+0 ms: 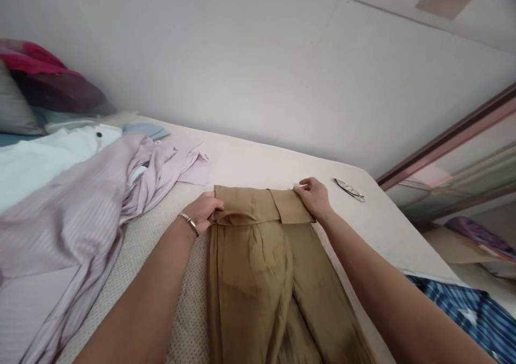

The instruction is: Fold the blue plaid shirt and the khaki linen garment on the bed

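Far left, at the head of the bed [258, 162], pillows [24, 106] sit stacked w/ a red-and-maroon cloth [48, 73] on top. Below them lies a white shirt [36, 159] w/ a dark button, and a striped lilac shirt [80, 208] sprawls over it, running down to the bottom-left corner; one sleeve reaches toward the middle of the bed. A bit of light blue fabric [147, 130] shows just behind it.

Your left hand [203, 209], silver bangle [189, 222] on the wrist, grips the left end of the folded-over top edge of the tan trousers [258, 267]; fingers are closed on the cloth, thumb on top. The trousers lie flat on the bed, center frame, top edge away from you, legs running back toward you betw. your forearms. They rest partly on a dotted cream cover [161, 256] just beside the lilac shirt.

Your right hand [314, 196] holds the right end of that same folded edge, fingers pinched shut on the fabric.

Right of that hand, near but apart, a pair of glasses [349, 190] lies on the bed. Bottom right, off the bed's edge, is blue plaid cloth [463, 310]; a mirrored sliding door [455, 165] stands beyond.
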Available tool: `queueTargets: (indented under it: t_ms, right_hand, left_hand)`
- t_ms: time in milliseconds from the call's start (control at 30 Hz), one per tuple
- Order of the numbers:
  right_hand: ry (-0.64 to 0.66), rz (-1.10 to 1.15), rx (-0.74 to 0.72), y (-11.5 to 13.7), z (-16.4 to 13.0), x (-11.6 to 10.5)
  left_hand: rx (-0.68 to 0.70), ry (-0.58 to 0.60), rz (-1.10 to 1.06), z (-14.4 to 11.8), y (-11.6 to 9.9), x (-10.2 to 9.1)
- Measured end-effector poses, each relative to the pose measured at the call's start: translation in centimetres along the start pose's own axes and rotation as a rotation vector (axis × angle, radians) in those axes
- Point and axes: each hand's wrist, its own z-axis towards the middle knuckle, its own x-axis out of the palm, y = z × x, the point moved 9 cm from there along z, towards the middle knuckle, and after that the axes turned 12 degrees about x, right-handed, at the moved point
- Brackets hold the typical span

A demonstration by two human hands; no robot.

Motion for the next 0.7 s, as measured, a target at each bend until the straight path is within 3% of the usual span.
queueTargets:
  t_ms: [133, 233, 300, 367, 500, 600, 700]
  right_hand:
    - [-0.127, -0.259, -0.062, 1.1, -1.9, -0.8]
    - [-0.263, -0.367, -0.3, 3.8, -5.9, -1.3]
    - [-0.194, -0.43, -0.496, 5.5, -8.6, 0.4]
    - [-0.044, -0.508, -0.62, 6.2, -10.3, 3.2]
    - [0.142, -0.639, -0.599, 4.9, -10.0, 7.7]
    - [0.166, -0.659, -0.574, 4.1, -9.2, 8.8]
    - [0.177, -0.662, -0.577, 3.9, -9.0, 8.9]
  left_hand:
    - [0.035, 0.08, 0.147, 0.1, 0.2, 0.5]
    - [0.048, 0.07, 0.185, 0.0, 0.2, 0.4]
    - [0.07, 0.044, 0.203, -0.1, 0.0, 0.2]
    - [0.081, 0.054, 0.197, -0.1, -0.1, 0.4]
    - [0.063, 0.073, 0.177, 0.1, 0.1, 0.7]
    - [0.108, 0.003, 0.221, 0.6, -0.3, -0.3]
    - [0.131, -0.061, 0.424, 0.8, -1.3, -1.8]
